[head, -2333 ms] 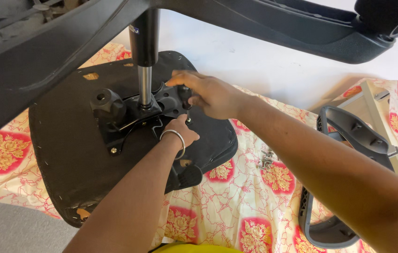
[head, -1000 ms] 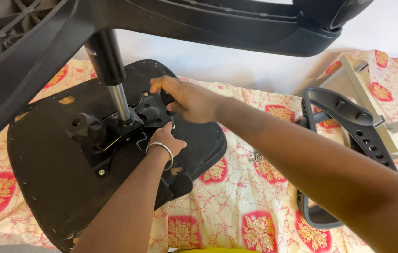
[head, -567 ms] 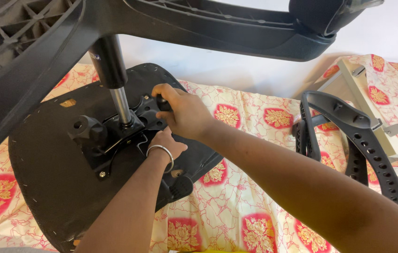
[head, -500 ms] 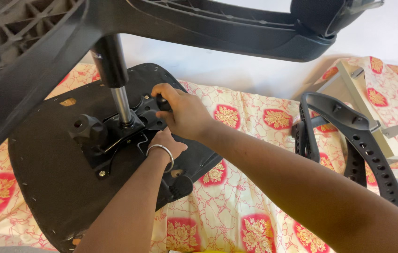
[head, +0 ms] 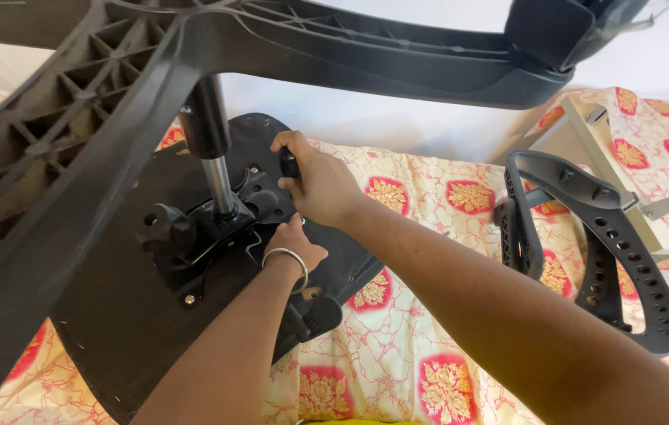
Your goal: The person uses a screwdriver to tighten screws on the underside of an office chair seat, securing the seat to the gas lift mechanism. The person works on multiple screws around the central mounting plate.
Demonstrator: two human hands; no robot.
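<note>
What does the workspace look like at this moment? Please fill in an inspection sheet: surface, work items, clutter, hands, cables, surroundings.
Surface: floral red and cream cloth spread under everything.
Work items: black seat pan lying underside up, black tilt mechanism bolted to it, metal gas column rising to the star base overhead.
Clutter: black armrest frame and a pale bracket on the cloth at right.
Hands: right hand closed round a black tool handle; left hand, with a metal bangle, at the mechanism's edge.
Cables: nothing seen.
Surroundings: white wall behind.
</note>
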